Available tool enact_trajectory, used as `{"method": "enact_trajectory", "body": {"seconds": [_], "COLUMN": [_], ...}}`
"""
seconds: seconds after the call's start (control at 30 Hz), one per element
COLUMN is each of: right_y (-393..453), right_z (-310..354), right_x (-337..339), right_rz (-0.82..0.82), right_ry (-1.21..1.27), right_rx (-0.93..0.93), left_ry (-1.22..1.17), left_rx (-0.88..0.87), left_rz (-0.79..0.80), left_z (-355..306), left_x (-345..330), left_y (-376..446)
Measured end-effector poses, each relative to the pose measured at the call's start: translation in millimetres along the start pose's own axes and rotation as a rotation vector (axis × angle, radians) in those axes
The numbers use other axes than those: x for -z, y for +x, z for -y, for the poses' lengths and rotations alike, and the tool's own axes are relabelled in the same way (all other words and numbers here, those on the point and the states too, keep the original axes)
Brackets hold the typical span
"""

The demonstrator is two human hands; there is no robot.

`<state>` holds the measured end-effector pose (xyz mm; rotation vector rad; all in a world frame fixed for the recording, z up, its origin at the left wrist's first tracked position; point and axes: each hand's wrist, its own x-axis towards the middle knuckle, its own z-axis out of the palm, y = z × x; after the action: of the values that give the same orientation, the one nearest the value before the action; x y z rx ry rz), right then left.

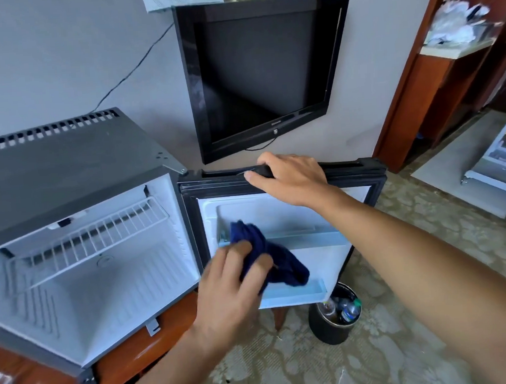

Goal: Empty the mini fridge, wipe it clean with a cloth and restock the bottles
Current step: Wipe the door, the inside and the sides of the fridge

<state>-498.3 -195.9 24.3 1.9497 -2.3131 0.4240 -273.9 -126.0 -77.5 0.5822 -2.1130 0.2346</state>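
Note:
The grey mini fridge [62,164] stands on a wooden counter with its door [362,168] swung open to the right. Its white inside holds only a wire shelf [97,234]. My left hand [229,287] grips a dark blue cloth [268,254] and presses it against the inner door lining, by the pale blue door racks [313,237]. My right hand [290,176] holds the door's top edge, fingers curled over it. Several bottles [347,308] stand in a dark bin on the floor below the door.
A black television [263,72] hangs on the wall above the door. The wooden counter [132,362] runs under the fridge. The dark bin [326,325] sits on patterned floor. A wooden door frame [403,83] and a white cart [504,166] are at the right.

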Motion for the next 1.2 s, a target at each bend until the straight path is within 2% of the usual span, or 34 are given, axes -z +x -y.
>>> {"method": "enact_trajectory", "body": {"seconds": [0.07,0.13,0.2,0.3,0.43,0.57,0.67,0.77,0.87,1.0,1.13,1.2], "right_y": [1.1,-0.7,-4.9,-15.2,-27.3,-36.8,-41.2,-42.1,-44.9,-43.8,-41.9,-43.5], "right_z": [-1.7,-8.8,-18.3,-23.8,-14.4,-12.9,-14.4,-15.3,-13.5,-9.8,-8.8,-10.6], "right_x": [11.5,22.1,26.2,18.5,13.6,14.1,16.7,16.2,12.4,12.5,16.0,18.7], "right_rz": [0.108,0.162,0.182,0.125,0.134,0.127,0.128,0.108,0.091,0.105,0.135,0.152], "right_ry": [0.14,0.203,0.11,-0.033,-0.026,-0.037,-0.028,-0.027,-0.037,-0.033,-0.029,-0.016], "right_rx": [-0.068,-0.108,-0.102,-0.087,-0.101,-0.097,-0.079,-0.083,-0.094,-0.098,-0.107,-0.093], "left_ry": [0.11,0.247,0.312,0.306,0.158,-0.112,-0.107,-0.051,0.121,0.25,-0.008,-0.024], "left_rx": [0.073,0.19,0.322,0.402,0.487,0.375,0.318,0.412,0.568,0.655,0.469,0.36], "left_rz": [-0.062,0.019,0.138,0.193,0.154,0.161,0.225,0.262,0.256,0.256,0.216,0.182], "left_z": [7.0,20.1,24.8,9.0,-28.5,-84.6,-87.2,-42.6,4.6,4.3,-63.0,-91.0], "left_x": [-7.2,-23.9,-39.2,-56.4,-84.6,-104.9,-103.6,-82.8,-58.2,-60.4,-93.9,-105.5], "left_y": [28.5,44.9,45.6,40.6,51.9,62.6,66.6,52.8,38.5,45.2,59.5,66.4]}}
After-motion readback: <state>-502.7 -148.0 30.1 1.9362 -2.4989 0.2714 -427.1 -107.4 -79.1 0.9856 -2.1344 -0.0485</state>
